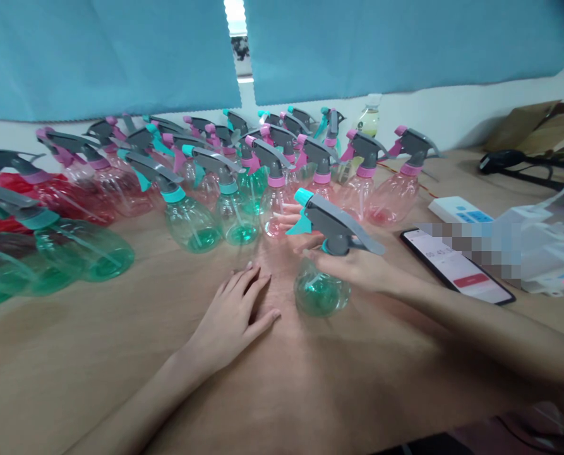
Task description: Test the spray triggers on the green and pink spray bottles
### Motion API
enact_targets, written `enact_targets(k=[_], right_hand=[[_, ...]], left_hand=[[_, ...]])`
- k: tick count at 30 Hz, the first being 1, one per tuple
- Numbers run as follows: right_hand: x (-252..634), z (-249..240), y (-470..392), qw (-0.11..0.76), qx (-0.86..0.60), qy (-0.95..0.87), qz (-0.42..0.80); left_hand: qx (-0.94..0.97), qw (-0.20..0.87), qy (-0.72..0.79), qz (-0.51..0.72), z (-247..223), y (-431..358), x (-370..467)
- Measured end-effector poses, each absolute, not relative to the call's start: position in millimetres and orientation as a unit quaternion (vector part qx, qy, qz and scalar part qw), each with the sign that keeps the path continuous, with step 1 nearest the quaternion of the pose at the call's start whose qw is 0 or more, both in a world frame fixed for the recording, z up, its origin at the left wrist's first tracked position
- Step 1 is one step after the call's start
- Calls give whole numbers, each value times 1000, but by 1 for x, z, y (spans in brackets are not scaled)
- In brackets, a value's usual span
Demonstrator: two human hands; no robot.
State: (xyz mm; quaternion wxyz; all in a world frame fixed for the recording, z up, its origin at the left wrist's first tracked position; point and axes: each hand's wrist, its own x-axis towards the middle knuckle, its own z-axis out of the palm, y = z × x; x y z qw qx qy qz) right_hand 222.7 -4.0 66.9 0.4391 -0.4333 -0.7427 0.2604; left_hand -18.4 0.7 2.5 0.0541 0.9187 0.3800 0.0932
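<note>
at seven o'clock the left hand [227, 322] rests empty, fingers spread, on the table [282, 392]. at five, the right hand [350, 265] loosely grips the green bottle [322, 296] by its neck; its splayed fingertips [288, 218] could topple the pink-collared bottle [273, 197] toward twelve.

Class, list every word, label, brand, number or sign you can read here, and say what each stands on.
"00 45": phone screen, faint; any digits after it are too blurred to be sure.
Red button on that screen: lettering too small to read.
White box with blue patches: markings unreadable.
Bottle by the wall: label too blurred.
Held spray bottle: no lettering visible.
</note>
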Motion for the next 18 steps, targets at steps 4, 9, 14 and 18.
enact_targets(k=[4, 9, 14, 18], right_hand=[[223, 61, -1, 437, -445, -740, 252], [223, 56, 1, 429, -434, -749, 259], [225, 56, 2, 430, -411, -759, 264], [226, 54, 5, 434, -398, -765, 261]], left_hand=[[918, 54, 382, 91, 3, 1, -18], [918, 56, 384, 84, 2, 0, -19], [918, 49, 383, 86, 1, 0, -19], [917, 56, 386, 78, 2, 1, -19]])
